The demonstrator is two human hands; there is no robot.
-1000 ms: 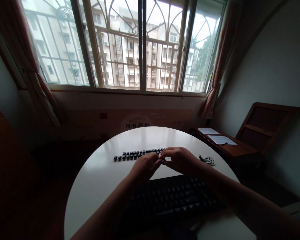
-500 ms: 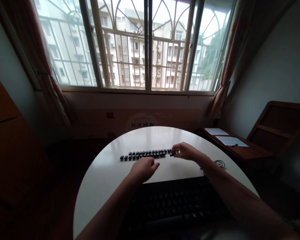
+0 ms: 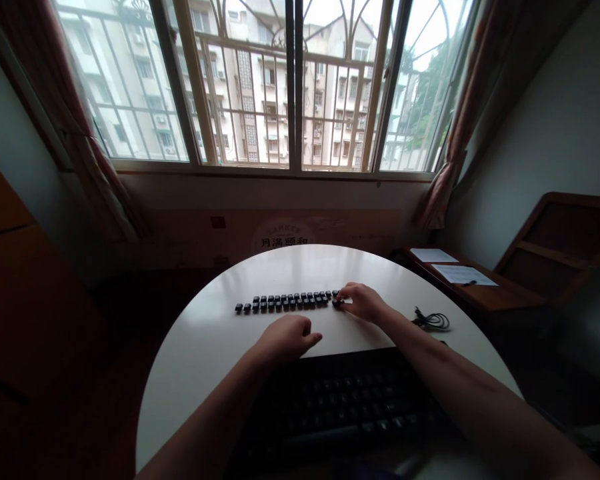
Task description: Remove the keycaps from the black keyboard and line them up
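Note:
On the white round table, small black keycaps (image 3: pixel 285 305) stand in two rows, the front one reaching further left. At the right end of the rows, my right hand (image 3: pixel 363 301) pinches a black keycap (image 3: pixel 337 303) between thumb and fingers, low over the tabletop. My left hand (image 3: pixel 286 339) is closed just in front of the rows, thumb pointing right. Its curled fingers face away, so anything inside is hidden. A black keyboard (image 3: pixel 350 393) lies nearest me, below both hands, partly covered by my forearms and in deep shadow.
A coiled black cable (image 3: pixel 433 321) lies on the white round table (image 3: pixel 180 360), right of my right forearm. Beyond the table's right edge, papers (image 3: pixel 464 275) and a pen (image 3: pixel 470 283) rest on a wooden surface (image 3: pixel 515 297). A barred window (image 3: pixel 295 87) is ahead.
My right hand has moved slightly left and lower with the keycap, bringing it to the right end of the front row. My left hand stays closed, a little clear of the rows. The view has tilted slightly.

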